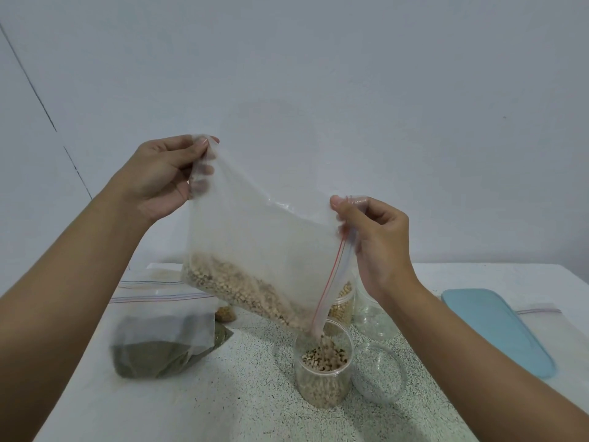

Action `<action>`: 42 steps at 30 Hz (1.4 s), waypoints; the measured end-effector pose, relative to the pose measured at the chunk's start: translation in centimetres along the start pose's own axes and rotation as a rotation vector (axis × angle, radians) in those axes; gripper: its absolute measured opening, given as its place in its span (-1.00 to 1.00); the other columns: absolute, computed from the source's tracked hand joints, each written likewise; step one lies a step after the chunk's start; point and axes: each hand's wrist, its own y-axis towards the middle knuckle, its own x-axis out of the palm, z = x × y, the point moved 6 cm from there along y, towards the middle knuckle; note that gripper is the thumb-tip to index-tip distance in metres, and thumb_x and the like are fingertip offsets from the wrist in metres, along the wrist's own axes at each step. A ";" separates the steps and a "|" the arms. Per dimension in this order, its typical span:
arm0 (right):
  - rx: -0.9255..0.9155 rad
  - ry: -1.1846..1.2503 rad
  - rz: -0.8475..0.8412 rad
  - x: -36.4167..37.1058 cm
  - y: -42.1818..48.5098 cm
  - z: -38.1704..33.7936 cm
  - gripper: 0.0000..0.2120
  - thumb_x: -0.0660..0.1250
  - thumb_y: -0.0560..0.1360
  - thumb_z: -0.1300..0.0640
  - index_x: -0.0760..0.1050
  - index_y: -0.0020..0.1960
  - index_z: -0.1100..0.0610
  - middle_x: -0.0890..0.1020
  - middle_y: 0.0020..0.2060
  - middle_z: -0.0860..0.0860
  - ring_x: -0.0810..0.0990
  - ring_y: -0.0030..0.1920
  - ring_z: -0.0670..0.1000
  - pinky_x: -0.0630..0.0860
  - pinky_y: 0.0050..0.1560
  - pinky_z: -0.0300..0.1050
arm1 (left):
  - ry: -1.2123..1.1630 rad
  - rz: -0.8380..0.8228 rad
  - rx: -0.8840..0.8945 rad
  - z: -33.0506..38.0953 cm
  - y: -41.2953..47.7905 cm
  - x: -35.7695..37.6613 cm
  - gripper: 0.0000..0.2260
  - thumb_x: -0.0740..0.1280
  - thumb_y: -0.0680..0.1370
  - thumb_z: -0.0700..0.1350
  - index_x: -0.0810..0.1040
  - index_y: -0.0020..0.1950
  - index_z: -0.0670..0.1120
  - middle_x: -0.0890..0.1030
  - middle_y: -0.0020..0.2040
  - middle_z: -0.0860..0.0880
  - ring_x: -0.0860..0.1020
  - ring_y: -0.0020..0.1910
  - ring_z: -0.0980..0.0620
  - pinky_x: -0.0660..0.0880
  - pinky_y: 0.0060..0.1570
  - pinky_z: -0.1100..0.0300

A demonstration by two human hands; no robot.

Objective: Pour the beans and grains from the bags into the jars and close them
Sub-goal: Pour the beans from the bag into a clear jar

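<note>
While beans (245,291) drop from the low corner of the tilted bag (261,231) into the jar (323,365) on the table (223,393), I've got the left hand (162,177) pinching its raised bottom corner and the right hand (379,237) pinching the zip edge. Around it: green bag (159,352) left, empty jar (379,374) just right, blue lid (497,330) far right.

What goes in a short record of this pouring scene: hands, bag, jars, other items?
bag: tilted, pale beans gathered toward its lower open corner
left hand: pinches its raised bottom corner
right hand: pinches its red zip edge
filling jar: open, partly full, under the bag's mouth
empty jar: open, right of the filling jar
green-grain bag: lying on the table, left
blue lid: flat on the table, far right
</note>
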 end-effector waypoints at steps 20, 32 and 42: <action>0.002 -0.015 0.003 0.3 0.4 0.4 -0.77 0.51 0.47 0.25 0.53 -0.24 0.36 0.52 -0.23 0.14 0.50 -0.19 0.03 0.44 -0.25 -0.14 | 0.028 0.005 -0.001 0.1 0.0 -0.6 -0.76 0.50 0.35 -0.02 0.69 -0.05 -0.10 0.68 -0.18 0.10 0.57 -0.29 0.13 0.42 -0.32 0.22; 0.004 -0.009 0.011 0.1 0.7 0.6 -0.75 0.52 0.46 0.26 0.51 -0.30 0.27 0.52 -0.27 0.09 0.50 -0.26 -0.02 0.43 -0.25 -0.15 | 0.038 0.005 0.015 0.1 0.5 -0.6 -0.89 0.41 0.50 -0.09 0.73 -0.11 -0.06 0.67 -0.17 0.08 0.57 -0.25 0.10 0.41 -0.14 0.11; 0.007 -0.006 0.018 -0.1 0.6 0.6 -0.76 0.51 0.46 0.26 0.52 -0.30 0.28 0.54 -0.29 0.06 0.50 -0.22 0.01 0.43 -0.26 -0.15 | 0.004 -0.008 0.008 -0.1 0.3 -0.5 -0.76 0.54 0.32 0.00 0.74 -0.08 -0.07 0.69 -0.10 0.06 0.57 -0.19 0.07 0.38 -0.01 0.03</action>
